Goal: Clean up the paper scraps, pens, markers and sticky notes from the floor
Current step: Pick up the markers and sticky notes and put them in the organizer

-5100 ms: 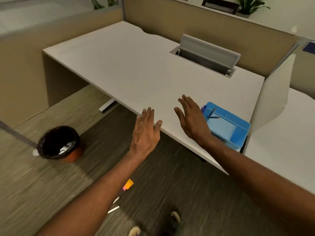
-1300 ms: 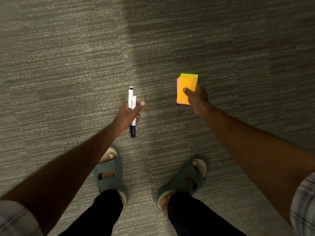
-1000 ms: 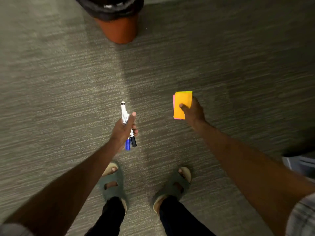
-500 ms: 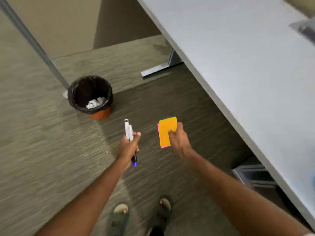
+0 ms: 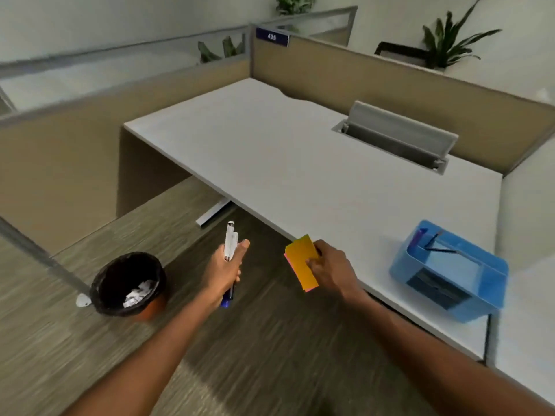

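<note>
My left hand is closed around two markers, white barrels pointing up and dark and blue caps below the fist. My right hand pinches a stack of sticky notes, orange on top with pink underneath, just off the front edge of the white desk. A blue desk organiser stands at the desk's right end with a few pens in its back slot. Both hands hover above the carpet, between the bin and the desk.
A black-lined bin with crumpled paper scraps inside stands on the carpet to the left. An open cable flap sits at the desk's back. Tan partition walls enclose the desk; a second desk adjoins on the right.
I have stood up from the floor with the markers and sticky notes in hand. The view has lifted from the carpet and my feet to the desk and organiser.
</note>
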Motion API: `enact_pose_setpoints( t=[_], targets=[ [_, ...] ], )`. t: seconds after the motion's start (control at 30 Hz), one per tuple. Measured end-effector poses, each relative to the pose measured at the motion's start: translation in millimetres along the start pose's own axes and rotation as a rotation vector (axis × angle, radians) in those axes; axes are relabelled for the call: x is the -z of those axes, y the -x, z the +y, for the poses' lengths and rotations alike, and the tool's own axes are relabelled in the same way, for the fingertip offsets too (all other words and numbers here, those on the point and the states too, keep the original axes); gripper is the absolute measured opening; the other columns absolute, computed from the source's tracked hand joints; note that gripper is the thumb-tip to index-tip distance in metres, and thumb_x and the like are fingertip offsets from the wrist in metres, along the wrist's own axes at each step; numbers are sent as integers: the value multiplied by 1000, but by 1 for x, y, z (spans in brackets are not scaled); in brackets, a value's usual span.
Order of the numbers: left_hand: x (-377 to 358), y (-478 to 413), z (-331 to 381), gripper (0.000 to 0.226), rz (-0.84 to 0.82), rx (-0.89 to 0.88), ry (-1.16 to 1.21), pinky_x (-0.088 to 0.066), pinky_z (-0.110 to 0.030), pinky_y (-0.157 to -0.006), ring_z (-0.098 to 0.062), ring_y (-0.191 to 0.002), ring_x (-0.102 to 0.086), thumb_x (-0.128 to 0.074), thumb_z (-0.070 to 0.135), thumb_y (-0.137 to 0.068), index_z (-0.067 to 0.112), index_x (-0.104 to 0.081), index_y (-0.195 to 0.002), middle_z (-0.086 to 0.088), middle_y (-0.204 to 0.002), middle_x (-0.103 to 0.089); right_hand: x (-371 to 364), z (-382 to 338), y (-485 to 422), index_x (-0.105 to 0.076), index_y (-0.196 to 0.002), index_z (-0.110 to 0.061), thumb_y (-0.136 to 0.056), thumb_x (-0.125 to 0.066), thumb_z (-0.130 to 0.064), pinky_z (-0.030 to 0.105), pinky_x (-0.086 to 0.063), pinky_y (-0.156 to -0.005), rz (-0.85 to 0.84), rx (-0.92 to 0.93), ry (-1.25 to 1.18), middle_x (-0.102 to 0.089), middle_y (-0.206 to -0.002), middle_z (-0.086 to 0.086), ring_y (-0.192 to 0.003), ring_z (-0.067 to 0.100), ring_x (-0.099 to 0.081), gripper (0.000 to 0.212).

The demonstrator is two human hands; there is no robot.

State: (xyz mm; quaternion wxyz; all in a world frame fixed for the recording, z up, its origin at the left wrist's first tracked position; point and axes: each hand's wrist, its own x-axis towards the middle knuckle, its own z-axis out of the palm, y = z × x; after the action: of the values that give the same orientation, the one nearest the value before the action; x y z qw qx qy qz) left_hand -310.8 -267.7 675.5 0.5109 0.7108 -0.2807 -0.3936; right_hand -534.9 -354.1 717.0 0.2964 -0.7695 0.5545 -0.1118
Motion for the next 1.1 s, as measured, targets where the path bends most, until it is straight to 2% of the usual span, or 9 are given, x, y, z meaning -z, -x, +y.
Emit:
enact_pose_setpoints(
  t=[0.1, 0.2, 0.3, 0.4, 0.57, 0.7, 0.83, 0.93, 1.1],
  targets=[
    [-36, 21, 52, 47, -83, -42, 24, -50, -26, -56, -11, -59, -55, -61, 58, -88, 15, -61, -105, -3, -77, -64, 57, 15, 19, -51, -132, -20, -97, -55, -35, 38, -50, -88, 83, -36, -11, -62, -129, 8, -109, 28, -62, 39],
    [-85, 39, 92, 45, -193, -100, 12, -52, -25, -62, -12, -64, -60, -61, 57, -89, 14, -65, -101, -6, -85, -73, 113, 37, 34, -53, -130, -18, -96, -55, -31, 34, -48, -81, 196, -44, -21, -63, -125, 8, -104, 25, -62, 36],
    [-146, 52, 119, 39, -278, -144, 33, -52, -28, -68, -13, -71, -59, -62, 48, -93, 12, -62, -107, -4, -87, -69, 167, 66, 47, -55, -126, -17, -96, -56, -30, 35, -48, -77, 294, -52, -11, -65, -116, 8, -100, 26, -63, 33],
    [-208, 65, 139, 33, -338, -168, 43, -52, -28, -69, -14, -73, -57, -58, 42, -97, 13, -57, -113, -4, -90, -64, 213, 98, 63, -57, -128, -14, -95, -59, -28, 30, -40, -74, 355, -74, 6, -66, -121, 10, -102, 29, -63, 36],
    [-289, 86, 160, 25, -426, -199, 130, -53, -31, -74, -15, -76, -55, -56, 37, -99, 19, -52, -115, -4, -92, -61, 262, 153, 84, -56, -128, -14, -94, -59, -26, 34, -45, -76, 431, -167, 10, -65, -122, 11, -102, 30, -63, 36],
    [-329, 96, 163, 36, -483, -257, 121, -54, -30, -75, -17, -83, -60, -57, 41, -98, 20, -49, -125, -3, -97, -60, 271, 192, 96, -53, -121, -10, -91, -60, -16, 35, -47, -73, 530, -311, -115, -63, -112, 13, -88, 28, -59, 31],
    [-357, 94, 167, 28, -511, -309, 177, -56, -26, -72, -14, -79, -59, -56, 36, -99, 24, -48, -123, -1, -94, -58, 250, 223, 101, -51, -118, -7, -89, -63, -14, 42, -54, -79, 677, -393, -273, -60, -111, 13, -95, 29, -60, 32],
    [-378, 85, 170, 26, -527, -349, 198, -56, -30, -76, -16, -80, -58, -56, 35, -100, 27, -48, -123, -1, -94, -58, 228, 233, 95, -49, -113, -7, -91, -62, -13, 37, -48, -75, 762, -436, -375, -55, -101, 8, -94, 29, -59, 26],
    [-407, 60, 174, 31, -543, -405, 118, -53, -22, -74, -11, -84, -56, -51, 34, -102, 25, -45, -132, 3, -93, -55, 195, 232, 79, -43, -98, -16, -95, -58, -18, 26, -40, -65, 861, -463, -410, -53, -93, 3, -83, 21, -55, 16]
  ],
)
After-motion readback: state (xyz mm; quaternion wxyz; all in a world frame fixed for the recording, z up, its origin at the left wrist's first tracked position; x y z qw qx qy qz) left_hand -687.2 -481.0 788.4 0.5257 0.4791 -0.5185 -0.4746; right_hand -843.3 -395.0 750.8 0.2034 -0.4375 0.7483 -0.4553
